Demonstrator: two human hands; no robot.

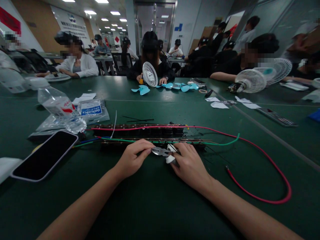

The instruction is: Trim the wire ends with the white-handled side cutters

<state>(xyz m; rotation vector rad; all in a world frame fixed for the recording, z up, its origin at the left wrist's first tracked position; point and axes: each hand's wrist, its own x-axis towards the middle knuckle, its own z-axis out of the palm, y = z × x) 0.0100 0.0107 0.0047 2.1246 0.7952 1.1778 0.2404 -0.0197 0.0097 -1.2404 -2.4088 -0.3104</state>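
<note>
My right hand (190,162) is wrapped round the white and grey handles of small cutting pliers (160,151), whose metal jaws point left. At the tip of those jaws, the fingers of my left hand (133,157) are pinched together; whatever lies between them is too small to make out. Just beyond both hands, two long black strips with metal contacts lie parallel, a far strip (160,131) and a near strip (117,145). A red cable (212,129) and a green wire (226,144) run along them. A white cable tie (114,125) sticks up at the left.
To the left lie a phone (46,156), a plastic bottle (58,105) and a clear bag (92,110). The red cable's loose end curls at the right. Across the green table (160,206), people handle fan parts near blue fan blades (141,89) and a white fan guard (150,74).
</note>
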